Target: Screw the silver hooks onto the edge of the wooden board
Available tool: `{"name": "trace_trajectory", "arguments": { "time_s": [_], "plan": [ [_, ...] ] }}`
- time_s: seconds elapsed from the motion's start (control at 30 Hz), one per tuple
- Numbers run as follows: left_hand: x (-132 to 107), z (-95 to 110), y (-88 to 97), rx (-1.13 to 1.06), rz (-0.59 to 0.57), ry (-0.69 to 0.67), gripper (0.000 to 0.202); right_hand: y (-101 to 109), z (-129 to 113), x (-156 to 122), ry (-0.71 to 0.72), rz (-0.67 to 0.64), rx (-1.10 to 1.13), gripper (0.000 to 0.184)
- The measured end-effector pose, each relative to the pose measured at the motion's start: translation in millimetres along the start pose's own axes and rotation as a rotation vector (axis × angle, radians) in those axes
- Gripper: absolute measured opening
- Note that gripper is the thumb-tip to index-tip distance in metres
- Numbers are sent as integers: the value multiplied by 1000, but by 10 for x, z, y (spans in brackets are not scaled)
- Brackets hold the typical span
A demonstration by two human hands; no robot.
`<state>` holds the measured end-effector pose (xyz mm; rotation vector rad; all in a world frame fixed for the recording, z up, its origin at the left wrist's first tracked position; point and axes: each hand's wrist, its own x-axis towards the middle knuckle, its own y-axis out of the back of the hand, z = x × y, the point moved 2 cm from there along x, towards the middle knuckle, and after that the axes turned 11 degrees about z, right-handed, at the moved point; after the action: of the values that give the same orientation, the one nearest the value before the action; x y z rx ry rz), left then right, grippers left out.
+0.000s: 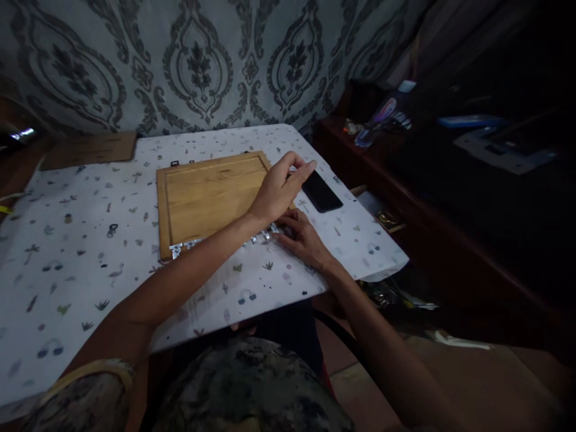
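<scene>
A wooden board with a raised frame lies flat on the table. Small silver metal pieces, hinge-like in look, sit along its near edge; one metal piece is at the left corner. My left hand reaches across the board to its right side, thumb and fingers brought together; whatever they hold is too small to make out. Below it, my right hand has its thumb and fingers closed at the silver metal piece by the board's near right corner. My left forearm hides part of the near edge.
A black phone lies right of the board on the patterned white tablecloth. Flat cardboard is at the back left. Beside the table are an open drawer and a clear bottle on a dark cabinet.
</scene>
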<state>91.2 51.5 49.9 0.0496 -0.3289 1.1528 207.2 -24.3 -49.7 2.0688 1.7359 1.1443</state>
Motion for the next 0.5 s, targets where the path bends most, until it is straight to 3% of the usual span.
{"name": "trace_trajectory", "arguments": {
  "time_s": [0.13,0.23,0.5],
  "plan": [
    [-94,-10,-56,22,42,-90,46,3,-10,2,7,-13,-5,45],
    [-116,-18,-95,37,-40,-110,54,6,-17,1,11,-14,-2,47],
    [15,-2,-90,-104,-280,93,54,5,-5,-6,-7,0,-6,44]
  ]
}}
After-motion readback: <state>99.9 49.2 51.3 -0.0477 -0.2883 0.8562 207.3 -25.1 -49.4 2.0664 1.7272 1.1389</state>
